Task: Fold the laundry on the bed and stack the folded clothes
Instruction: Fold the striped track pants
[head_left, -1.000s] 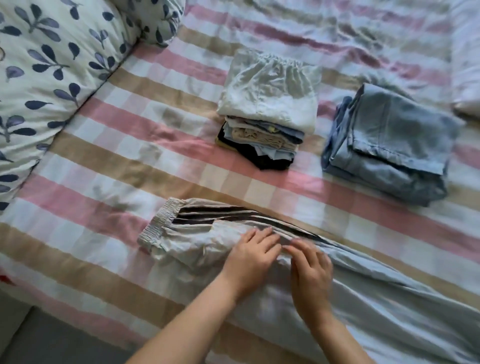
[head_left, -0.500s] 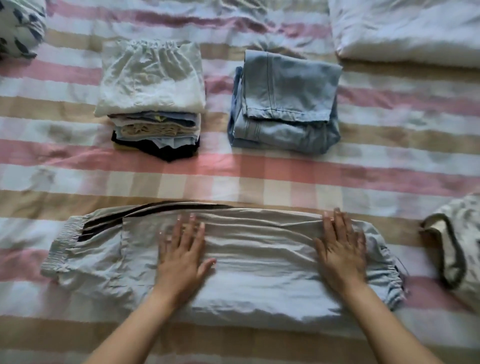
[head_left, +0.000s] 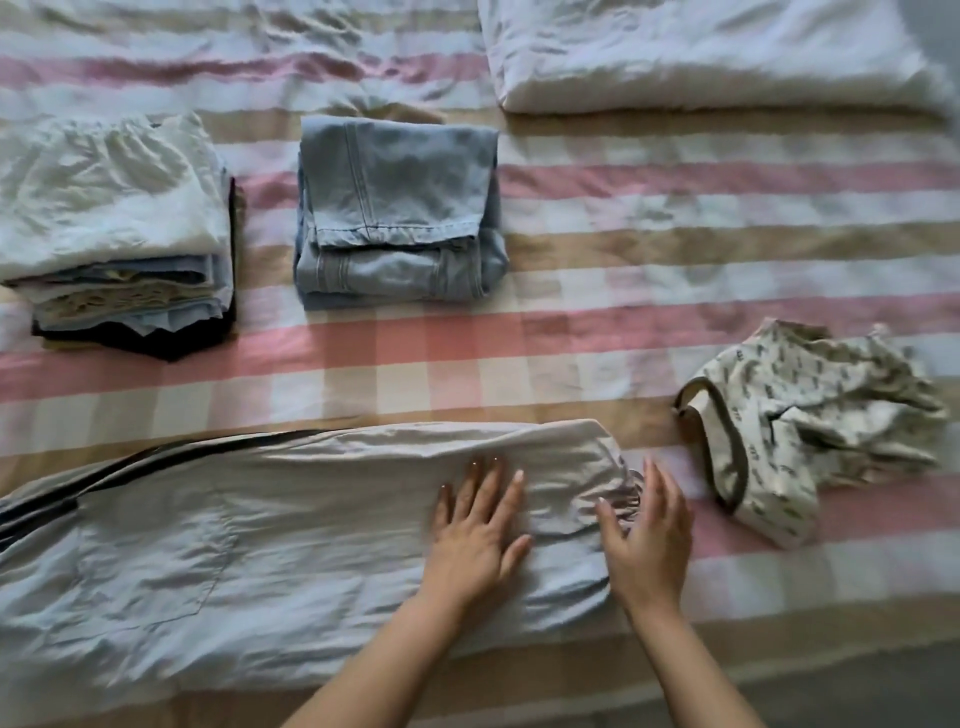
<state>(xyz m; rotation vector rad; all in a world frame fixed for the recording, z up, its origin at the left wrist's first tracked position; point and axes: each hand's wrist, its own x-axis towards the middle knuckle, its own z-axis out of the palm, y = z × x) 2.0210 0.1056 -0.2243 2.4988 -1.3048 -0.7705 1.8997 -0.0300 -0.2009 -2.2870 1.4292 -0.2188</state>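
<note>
White pillow (head_left: 717, 57), creased, plain case: one, top right of view, lying flat. Grey floor (head_left: 857, 699): narrow strip, bottom right corner of view.

Pale grey trousers (head_left: 260, 530): thin woven cloth, slight sheen, finely creased. Folded jeans (head_left: 395, 208): blue denim, matt, coarse, with stitched seams. Checked bed sheet (head_left: 675, 234): matt cloth, rumpled. Printed garment (head_left: 821, 415): soft matt cloth, crumpled. Top garment of stack (head_left: 104, 197): white crinkled cloth, matt.
</note>
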